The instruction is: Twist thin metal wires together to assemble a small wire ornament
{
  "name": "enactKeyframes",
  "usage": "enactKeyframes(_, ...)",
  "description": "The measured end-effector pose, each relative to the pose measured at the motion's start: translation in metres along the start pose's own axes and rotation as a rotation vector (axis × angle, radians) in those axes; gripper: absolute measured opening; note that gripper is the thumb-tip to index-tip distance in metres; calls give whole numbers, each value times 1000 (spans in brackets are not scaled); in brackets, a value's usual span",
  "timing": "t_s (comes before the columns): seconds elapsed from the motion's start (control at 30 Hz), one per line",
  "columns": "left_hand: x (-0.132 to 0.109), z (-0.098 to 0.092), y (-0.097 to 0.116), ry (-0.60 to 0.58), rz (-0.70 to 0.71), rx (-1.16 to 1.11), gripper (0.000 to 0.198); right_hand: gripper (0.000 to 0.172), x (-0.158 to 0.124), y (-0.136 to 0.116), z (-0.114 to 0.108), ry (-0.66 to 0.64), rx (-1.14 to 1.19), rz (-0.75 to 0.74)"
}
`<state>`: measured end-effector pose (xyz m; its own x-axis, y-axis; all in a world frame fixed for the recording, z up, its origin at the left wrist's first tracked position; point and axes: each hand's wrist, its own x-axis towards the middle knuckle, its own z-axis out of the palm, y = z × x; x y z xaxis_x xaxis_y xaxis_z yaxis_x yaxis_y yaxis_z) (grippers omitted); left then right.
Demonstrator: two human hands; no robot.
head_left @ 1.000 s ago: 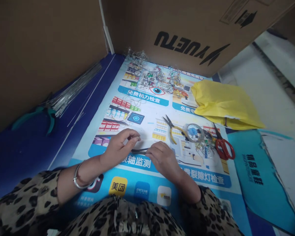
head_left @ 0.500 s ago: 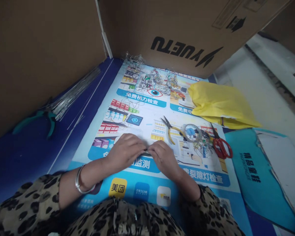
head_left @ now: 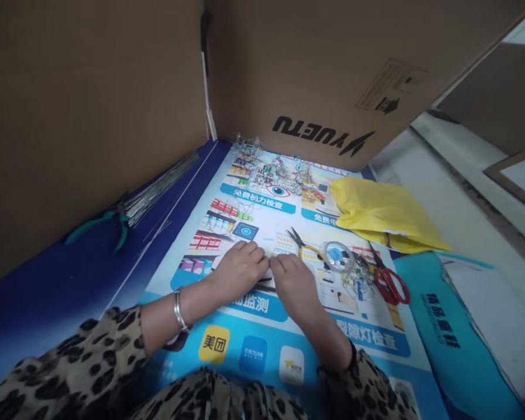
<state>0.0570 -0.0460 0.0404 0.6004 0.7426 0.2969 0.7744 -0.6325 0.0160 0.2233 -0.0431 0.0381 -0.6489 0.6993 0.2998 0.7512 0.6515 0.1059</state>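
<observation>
My left hand (head_left: 240, 269) and my right hand (head_left: 292, 282) rest close together on a printed blue-and-white poster (head_left: 254, 350), fingers curled and knuckles almost touching. A thin dark object (head_left: 265, 282) shows between and under them; I cannot make out what it is. Just beyond my right hand lie yellow-handled pliers (head_left: 306, 246), a roll of clear tape or wire (head_left: 339, 254) and a tangle of fine wire pieces (head_left: 359, 279). A silver bangle sits on my left wrist.
Red-handled scissors (head_left: 387, 280) lie right of the wire tangle. A yellow bag (head_left: 385, 213) and a teal envelope (head_left: 455, 338) lie at the right. Teal pliers (head_left: 107, 224) and a bundle of metal rods (head_left: 157, 186) lie at the left. Cardboard walls (head_left: 91, 116) stand behind.
Both hands have drawn together and slid a little away from me on the poster. The dark thin object is now mostly covered by them. The camera has tilted up.
</observation>
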Motion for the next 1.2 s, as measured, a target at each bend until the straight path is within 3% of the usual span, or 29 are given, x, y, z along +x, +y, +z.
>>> enactKeyframes(0.23, 39, 15, -22, 65, -128, -2, 8, 17, 41, 22, 19, 49, -90, 190)
enactKeyframes(0.43, 32, 32, -34, 34, -166, -31, 12, 18, 37, 31, 45, 92, 34, 176)
enactKeyframes(0.77, 32, 45, -43, 46, -243, -191, 17, 19, 32, 34, 56, 187, 245, 251)
enactKeyframes(1.0, 32, 45, -41, 133, -262, -295, 21, 17, 33, 36, 51, 182, 170, 283)
enactKeyframes(1.2, 31, 37, -36, 164, -178, -123, 21, 17, 30, 34, 45, 207, 26, 198)
